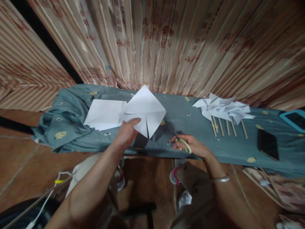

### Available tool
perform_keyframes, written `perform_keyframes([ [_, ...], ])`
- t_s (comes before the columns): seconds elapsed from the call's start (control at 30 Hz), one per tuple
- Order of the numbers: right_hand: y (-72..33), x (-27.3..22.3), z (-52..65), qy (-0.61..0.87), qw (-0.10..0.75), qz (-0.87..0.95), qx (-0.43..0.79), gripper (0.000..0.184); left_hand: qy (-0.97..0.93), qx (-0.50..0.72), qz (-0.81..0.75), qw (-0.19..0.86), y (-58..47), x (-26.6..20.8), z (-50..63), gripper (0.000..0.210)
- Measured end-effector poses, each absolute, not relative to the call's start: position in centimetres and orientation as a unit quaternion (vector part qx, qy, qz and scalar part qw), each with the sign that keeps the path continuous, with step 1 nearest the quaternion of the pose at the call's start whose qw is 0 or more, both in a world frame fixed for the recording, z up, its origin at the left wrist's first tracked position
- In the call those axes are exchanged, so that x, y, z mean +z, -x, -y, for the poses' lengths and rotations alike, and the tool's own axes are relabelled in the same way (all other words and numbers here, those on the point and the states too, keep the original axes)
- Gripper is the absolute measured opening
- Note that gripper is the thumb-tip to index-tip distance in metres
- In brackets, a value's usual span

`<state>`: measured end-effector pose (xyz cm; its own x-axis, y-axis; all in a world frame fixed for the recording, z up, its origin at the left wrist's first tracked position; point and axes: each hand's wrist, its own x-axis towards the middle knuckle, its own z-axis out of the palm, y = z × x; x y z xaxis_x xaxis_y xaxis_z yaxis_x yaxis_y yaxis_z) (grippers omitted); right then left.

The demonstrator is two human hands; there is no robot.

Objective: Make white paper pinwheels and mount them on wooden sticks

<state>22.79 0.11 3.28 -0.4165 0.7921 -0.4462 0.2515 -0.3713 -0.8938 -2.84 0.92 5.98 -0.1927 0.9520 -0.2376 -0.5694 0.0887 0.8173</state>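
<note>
A square sheet of white paper [149,105] is pinched in my left hand [128,132], thumb on top, above the cloth-covered bench. Slits run inward from its left and bottom corners. My right hand [190,144] grips a pair of scissors [185,143] with pale green handles, its blades pointing up and left, apart from the paper. Left of the held sheet lies a stack of white paper [105,111], partly covered by it.
Several white paper pinwheels [226,108] on wooden sticks lie at the right. Beyond them are a black phone [267,143] and a blue-framed device [294,120]. A patterned curtain [152,41] hangs behind the grey-green cloth [186,125].
</note>
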Motion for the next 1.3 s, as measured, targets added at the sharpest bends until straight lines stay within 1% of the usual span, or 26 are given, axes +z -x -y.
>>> perform_keyframes([
  [0.1, -23.3, 3.1, -1.2, 0.534, 0.367, 0.497, 0.577, 0.06, -0.232, 0.567, -0.462, 0.641, 2.5, 5.4, -0.5, 0.019],
  [0.13, -23.2, 3.0, -1.5, 0.532, 0.406, 0.489, 0.56, 0.06, -0.237, 0.547, -0.469, 0.652, 2.3, 5.1, -0.3, 0.019],
  [0.2, -22.7, 3.1, -1.9, 0.523, 0.452, 0.483, 0.537, 0.056, -0.253, 0.522, -0.473, 0.663, 1.8, 4.4, 0.0, 0.022],
  [0.3, -21.8, 3.4, -2.2, 0.505, 0.466, 0.487, 0.539, 0.049, -0.281, 0.493, -0.487, 0.664, 1.1, 3.3, 0.5, 0.025],
  [0.43, -21.0, 3.7, -1.9, 0.498, 0.428, 0.476, 0.586, 0.044, -0.298, 0.453, -0.507, 0.67, 0.8, 3.0, 0.6, 0.029],
  [0.5, -20.5, 3.5, -1.9, 0.499, 0.433, 0.453, 0.598, 0.044, -0.277, 0.459, -0.479, 0.695, 0.7, 3.5, 0.4, 0.033],
  [0.67, -18.6, 2.3, -2.3, 0.521, 0.537, 0.345, 0.567, 0.041, -0.23, 0.5, -0.368, 0.749, 0.6, 5.1, 0.2, 0.049],
  [0.77, -17.5, 1.9, -2.6, 0.52, 0.575, 0.327, 0.54, 0.038, -0.243, 0.502, -0.333, 0.76, 0.4, 5.1, 0.4, 0.047],
  [0.9, -16.4, 1.9, -2.7, 0.51, 0.584, 0.344, 0.53, 0.04, -0.233, 0.531, -0.342, 0.739, -0.9, 4.6, 0.6, 0.041],
  [1.03, -15.6, 2.1, -2.4, 0.5, 0.561, 0.367, 0.548, 0.042, -0.169, 0.58, -0.378, 0.702, -2.0, 4.7, 0.2, 0.036],
  [1.17, -15.1, 2.0, -1.6, 0.512, 0.508, 0.411, 0.557, 0.038, -0.105, 0.632, -0.411, 0.648, -1.5, 5.3, -0.7, 0.027],
  [1.3, -14.8, 2.1, -0.5, 0.507, 0.447, 0.429, 0.6, 0.037, -0.11, 0.649, -0.397, 0.64, -0.5, 5.7, -1.2, 0.027],
])
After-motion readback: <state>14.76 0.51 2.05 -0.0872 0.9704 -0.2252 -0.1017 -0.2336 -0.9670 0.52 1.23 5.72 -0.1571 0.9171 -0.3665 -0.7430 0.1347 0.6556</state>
